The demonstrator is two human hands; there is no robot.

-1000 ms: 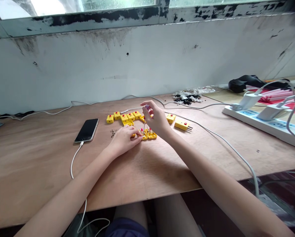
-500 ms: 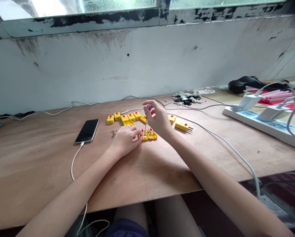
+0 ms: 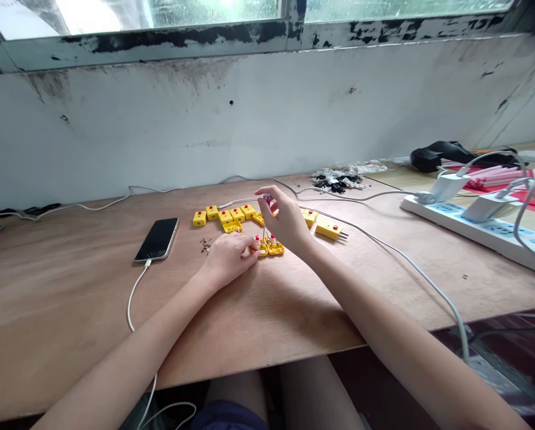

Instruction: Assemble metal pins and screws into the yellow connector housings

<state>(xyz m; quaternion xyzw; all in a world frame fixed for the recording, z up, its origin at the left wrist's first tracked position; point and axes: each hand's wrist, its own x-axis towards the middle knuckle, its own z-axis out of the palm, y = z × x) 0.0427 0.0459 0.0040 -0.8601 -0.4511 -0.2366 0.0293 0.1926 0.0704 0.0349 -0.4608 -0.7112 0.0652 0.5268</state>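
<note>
My right hand (image 3: 286,221) pinches the top of a small screwdriver (image 3: 264,217) that stands upright, its tip on an open yellow connector (image 3: 271,245) with red dots. My left hand (image 3: 229,258) rests on the wooden table (image 3: 70,298) with its fingers closed on the left side of that connector, holding it down. Behind my hands lies a row of several closed yellow connectors (image 3: 225,214). One yellow connector with metal pins (image 3: 331,229) lies to the right, and another (image 3: 311,217) sits beside it.
A black phone (image 3: 158,237) with a white cable lies left of my hands, small screws (image 3: 205,242) beside it. A white power strip (image 3: 477,230) with chargers sits at right. Black and clear small parts (image 3: 339,177) are piled at the back. A white cable (image 3: 410,263) crosses the table.
Both hands have stayed on the connector with only slight shifts of the right fingers on the screwdriver top. The view has tilted a little.
</note>
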